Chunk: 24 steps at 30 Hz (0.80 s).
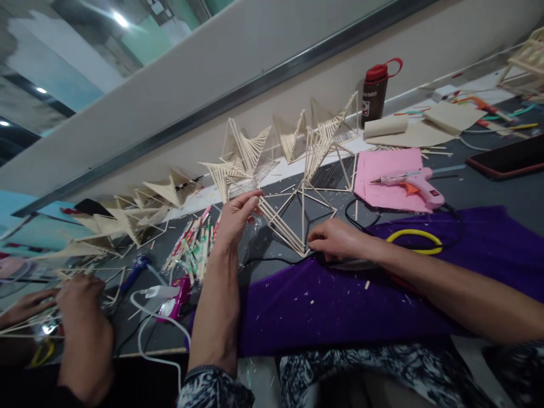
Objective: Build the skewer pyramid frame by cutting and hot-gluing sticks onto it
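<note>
Patterned clothing (382,362), then purple cloth (289,311); glue gun (423,184) beyond. Left hand (238,212) and right hand (335,238) pinch a stick frame (284,228).

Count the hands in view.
4: left hand and right hand at the stick frame; co-worker's hand, lower left; another hand beside it. Others may be hidden.

Bottle (374,96), dark, red-capped with red loop: stood upright near the wall (272,85). Tan sheets (453,122), one rolled: laid just beside the bottle. Phone (508,156), dark, red-edged: laid flat on the table (480,192), at far right. Cloth (293,311), purple: spread along the table's near edge, strewn with pale scraps. Cable (142,334), white: looped and hung over the near edge.
</note>
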{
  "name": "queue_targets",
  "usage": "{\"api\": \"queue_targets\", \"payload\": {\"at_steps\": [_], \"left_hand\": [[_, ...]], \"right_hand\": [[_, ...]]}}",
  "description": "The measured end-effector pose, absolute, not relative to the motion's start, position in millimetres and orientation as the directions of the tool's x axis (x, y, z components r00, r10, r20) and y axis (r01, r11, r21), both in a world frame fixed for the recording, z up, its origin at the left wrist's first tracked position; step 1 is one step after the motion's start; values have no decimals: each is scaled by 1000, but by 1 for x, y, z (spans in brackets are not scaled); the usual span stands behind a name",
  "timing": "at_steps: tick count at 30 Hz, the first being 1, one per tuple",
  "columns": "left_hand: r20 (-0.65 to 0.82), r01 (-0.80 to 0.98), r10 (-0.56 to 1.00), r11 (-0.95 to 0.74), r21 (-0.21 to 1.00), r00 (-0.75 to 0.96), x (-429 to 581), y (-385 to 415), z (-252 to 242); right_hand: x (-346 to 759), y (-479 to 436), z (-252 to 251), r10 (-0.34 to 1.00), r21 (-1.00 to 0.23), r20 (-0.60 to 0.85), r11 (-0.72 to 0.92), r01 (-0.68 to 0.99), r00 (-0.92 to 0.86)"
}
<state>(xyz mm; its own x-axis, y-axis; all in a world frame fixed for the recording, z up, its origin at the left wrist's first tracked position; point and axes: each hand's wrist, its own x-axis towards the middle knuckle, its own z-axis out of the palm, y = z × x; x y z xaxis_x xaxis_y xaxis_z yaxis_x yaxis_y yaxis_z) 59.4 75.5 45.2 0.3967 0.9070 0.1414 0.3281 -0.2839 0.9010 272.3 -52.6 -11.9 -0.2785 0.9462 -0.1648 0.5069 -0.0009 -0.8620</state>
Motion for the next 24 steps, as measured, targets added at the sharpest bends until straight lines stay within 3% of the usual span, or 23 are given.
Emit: {"api": "queue_targets", "payload": {"at_steps": [4, 14, 20, 24], "left_hand": [[139, 335, 913, -278, 900, 382, 63, 74, 45], [125, 252, 945, -206, 946, 302, 41, 74, 33], [68, 465, 955, -201, 862, 287, 40, 73, -1], [113, 576, 953, -261, 775, 280, 49, 76, -25]], "right_hand": [[272, -52, -11, 949, -835, -94, 89, 543, -301], [278, -55, -6, 941, -894, -119, 37, 447, -316], [293, -52, 1, 968, -904, -67, 44, 426, -241], [311, -44, -1, 993, -757, 111, 101, 646, -26]]}}
